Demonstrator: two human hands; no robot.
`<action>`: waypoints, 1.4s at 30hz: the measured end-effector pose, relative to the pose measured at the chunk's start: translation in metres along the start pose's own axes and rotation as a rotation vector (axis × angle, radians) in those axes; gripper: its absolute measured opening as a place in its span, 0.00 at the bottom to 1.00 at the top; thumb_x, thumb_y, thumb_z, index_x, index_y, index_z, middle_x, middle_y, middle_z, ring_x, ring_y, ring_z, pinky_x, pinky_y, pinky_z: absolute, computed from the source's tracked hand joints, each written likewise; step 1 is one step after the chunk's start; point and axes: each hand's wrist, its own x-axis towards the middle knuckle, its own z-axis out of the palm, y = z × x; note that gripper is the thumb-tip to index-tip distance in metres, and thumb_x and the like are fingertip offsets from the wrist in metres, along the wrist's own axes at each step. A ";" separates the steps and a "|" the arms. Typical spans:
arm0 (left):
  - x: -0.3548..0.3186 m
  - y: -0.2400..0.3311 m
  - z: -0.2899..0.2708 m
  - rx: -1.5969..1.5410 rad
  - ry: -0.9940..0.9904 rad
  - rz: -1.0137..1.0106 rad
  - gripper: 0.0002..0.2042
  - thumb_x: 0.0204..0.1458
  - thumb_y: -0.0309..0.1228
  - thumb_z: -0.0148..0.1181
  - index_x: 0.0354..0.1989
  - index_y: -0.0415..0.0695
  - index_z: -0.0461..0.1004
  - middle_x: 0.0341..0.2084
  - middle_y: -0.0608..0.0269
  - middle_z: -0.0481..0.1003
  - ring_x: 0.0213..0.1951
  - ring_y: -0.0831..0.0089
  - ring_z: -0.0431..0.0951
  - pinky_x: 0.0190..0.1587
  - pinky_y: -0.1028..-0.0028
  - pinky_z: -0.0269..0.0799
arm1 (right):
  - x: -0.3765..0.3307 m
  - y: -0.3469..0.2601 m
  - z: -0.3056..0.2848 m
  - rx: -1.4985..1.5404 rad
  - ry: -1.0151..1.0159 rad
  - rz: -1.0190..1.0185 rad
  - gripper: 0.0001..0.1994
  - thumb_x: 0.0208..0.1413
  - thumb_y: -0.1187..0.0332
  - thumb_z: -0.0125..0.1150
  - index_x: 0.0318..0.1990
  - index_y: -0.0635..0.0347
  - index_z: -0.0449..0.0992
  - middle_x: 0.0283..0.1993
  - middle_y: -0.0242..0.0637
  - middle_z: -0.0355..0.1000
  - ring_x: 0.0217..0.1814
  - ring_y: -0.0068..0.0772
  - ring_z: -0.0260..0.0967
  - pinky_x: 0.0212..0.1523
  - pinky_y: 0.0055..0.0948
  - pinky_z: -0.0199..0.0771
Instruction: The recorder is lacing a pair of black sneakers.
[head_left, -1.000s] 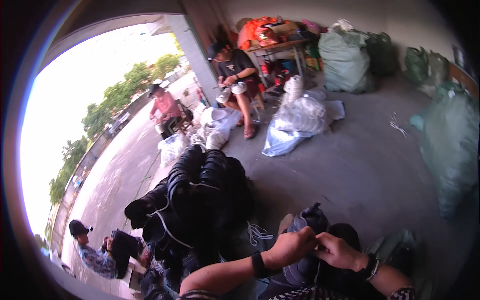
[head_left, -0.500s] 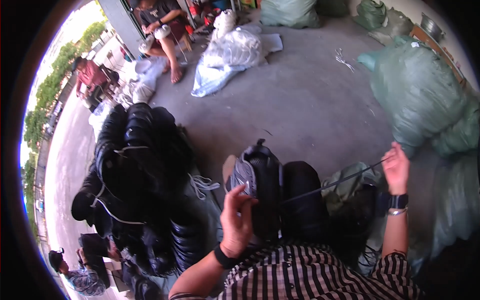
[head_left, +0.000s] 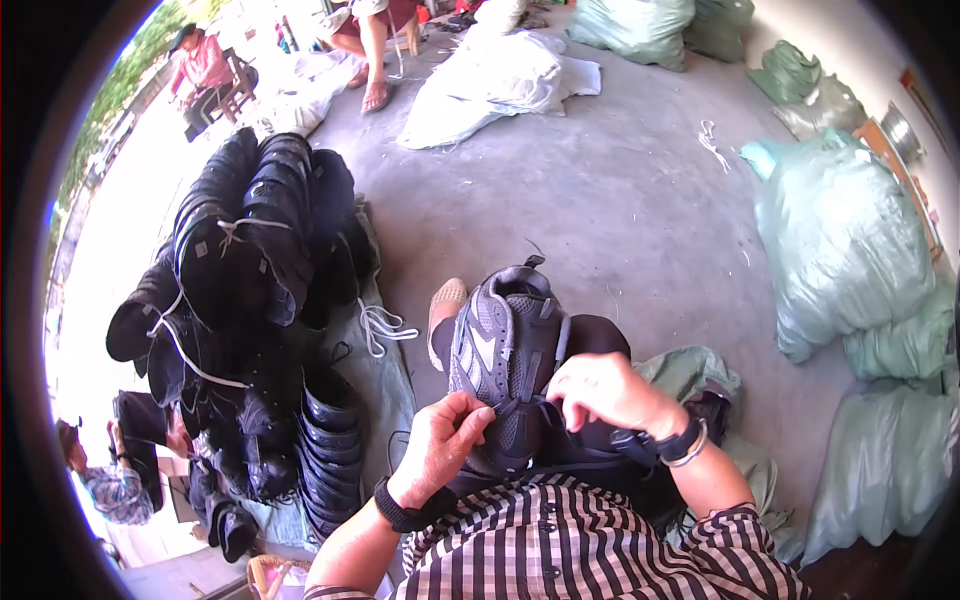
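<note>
A dark grey and black sneaker (head_left: 482, 345) lies on my lap, its heel opening pointing away from me. A black shoelace (head_left: 507, 408) runs across its lower front between my two hands. My left hand (head_left: 440, 440) is closed in a pinch at the lace on the shoe's left side, thumb and forefinger together. On the other side my right hand (head_left: 612, 392) is curled with fingers bent down at the lace, just beside the shoe. Its fingertips partly hide the lace.
Stacked black shoe uppers (head_left: 245, 260) tied with white cord stand at my left. Pale green sacks (head_left: 840, 250) line the right side. A white sack (head_left: 500, 85) lies on the floor (head_left: 580, 170) ahead. Other people sit far left, lower left and at the top.
My right hand has come back from far right, where it held the lace stretched out, to beside the shoe. My left hand stays at the shoe. The view has tilted and brightened.
</note>
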 end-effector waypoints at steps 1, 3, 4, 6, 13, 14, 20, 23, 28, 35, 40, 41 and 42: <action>0.001 0.002 0.001 0.080 0.018 0.040 0.08 0.58 0.31 0.56 0.33 0.37 0.73 0.18 0.67 0.71 0.22 0.83 0.68 0.26 0.81 0.64 | 0.003 0.004 0.008 -0.227 -0.041 -0.105 0.09 0.60 0.68 0.50 0.37 0.63 0.75 0.22 0.32 0.73 0.22 0.19 0.71 0.21 0.18 0.67; 0.003 0.001 0.004 0.197 0.054 0.098 0.08 0.56 0.30 0.57 0.32 0.36 0.71 0.18 0.59 0.72 0.23 0.75 0.72 0.29 0.75 0.68 | 0.003 -0.008 0.010 -0.406 -0.189 0.022 0.08 0.59 0.67 0.51 0.36 0.60 0.75 0.22 0.32 0.72 0.18 0.18 0.68 0.18 0.18 0.65; 0.004 -0.002 0.005 0.187 0.059 0.095 0.08 0.56 0.30 0.57 0.32 0.36 0.71 0.18 0.59 0.72 0.23 0.75 0.72 0.29 0.75 0.68 | 0.002 -0.025 0.006 -0.355 -0.291 0.258 0.08 0.58 0.67 0.52 0.35 0.60 0.75 0.21 0.33 0.71 0.17 0.18 0.65 0.16 0.19 0.64; 0.003 -0.007 0.005 0.244 0.118 0.175 0.08 0.55 0.30 0.57 0.31 0.37 0.71 0.20 0.55 0.73 0.24 0.69 0.74 0.30 0.72 0.69 | 0.011 -0.035 0.005 -0.311 -0.315 0.242 0.09 0.59 0.66 0.51 0.37 0.60 0.76 0.21 0.31 0.70 0.16 0.16 0.63 0.16 0.18 0.63; 0.007 -0.009 0.014 0.215 0.174 0.242 0.09 0.58 0.30 0.55 0.31 0.36 0.69 0.19 0.59 0.70 0.24 0.76 0.68 0.29 0.74 0.67 | 0.039 -0.015 0.025 -0.245 0.258 -0.176 0.09 0.55 0.73 0.57 0.43 0.63 0.76 0.25 0.26 0.70 0.19 0.10 0.61 0.17 0.14 0.61; 0.006 -0.009 0.014 0.215 0.179 0.240 0.09 0.58 0.30 0.55 0.31 0.36 0.69 0.19 0.59 0.70 0.24 0.76 0.68 0.29 0.74 0.67 | 0.041 -0.006 0.030 -0.320 0.337 -0.308 0.09 0.55 0.72 0.57 0.43 0.64 0.75 0.27 0.29 0.72 0.20 0.11 0.62 0.19 0.16 0.63; 0.002 -0.012 0.016 0.237 0.203 0.230 0.09 0.58 0.30 0.55 0.31 0.36 0.69 0.19 0.58 0.70 0.24 0.75 0.69 0.28 0.74 0.67 | 0.027 -0.015 0.047 -0.031 0.356 -0.124 0.09 0.60 0.70 0.54 0.43 0.66 0.74 0.24 0.28 0.71 0.17 0.13 0.63 0.17 0.16 0.64; 0.004 -0.013 0.015 0.240 0.215 0.178 0.08 0.56 0.31 0.56 0.30 0.39 0.70 0.21 0.53 0.73 0.25 0.62 0.76 0.30 0.70 0.70 | 0.025 -0.018 0.042 0.042 0.072 0.117 0.13 0.61 0.67 0.51 0.47 0.67 0.73 0.17 0.28 0.67 0.12 0.14 0.62 0.11 0.15 0.61; 0.000 -0.011 0.017 0.221 0.217 0.160 0.08 0.56 0.31 0.56 0.30 0.39 0.70 0.21 0.53 0.73 0.24 0.62 0.75 0.29 0.70 0.70 | 0.019 -0.007 0.029 0.157 -0.041 0.156 0.18 0.62 0.66 0.49 0.53 0.70 0.70 0.15 0.30 0.67 0.10 0.15 0.58 0.11 0.15 0.59; 0.005 0.007 0.024 0.689 0.338 0.369 0.06 0.49 0.28 0.60 0.27 0.42 0.68 0.21 0.54 0.73 0.27 0.54 0.76 0.26 0.65 0.70 | 0.019 -0.007 0.033 0.280 -0.033 0.230 0.17 0.63 0.67 0.49 0.55 0.70 0.67 0.16 0.29 0.65 0.10 0.15 0.58 0.10 0.15 0.58; 0.014 0.004 0.022 0.802 0.291 0.485 0.06 0.49 0.28 0.60 0.27 0.42 0.69 0.21 0.54 0.73 0.26 0.54 0.76 0.26 0.65 0.70 | 0.013 -0.004 0.039 0.132 0.005 0.172 0.17 0.63 0.67 0.49 0.54 0.70 0.69 0.18 0.28 0.66 0.14 0.14 0.62 0.12 0.14 0.62; 0.014 0.001 0.020 0.694 0.280 0.450 0.07 0.49 0.28 0.61 0.27 0.42 0.69 0.21 0.54 0.73 0.26 0.55 0.76 0.26 0.66 0.70 | 0.014 -0.002 0.039 0.105 0.017 0.142 0.17 0.63 0.66 0.49 0.53 0.69 0.70 0.17 0.29 0.67 0.13 0.15 0.62 0.12 0.15 0.62; 0.014 -0.001 0.018 0.587 0.265 0.416 0.08 0.49 0.28 0.62 0.27 0.41 0.69 0.21 0.54 0.73 0.26 0.56 0.76 0.26 0.66 0.70 | 0.016 0.000 0.037 0.097 0.021 0.147 0.17 0.63 0.63 0.50 0.52 0.67 0.72 0.17 0.29 0.67 0.14 0.14 0.63 0.13 0.14 0.63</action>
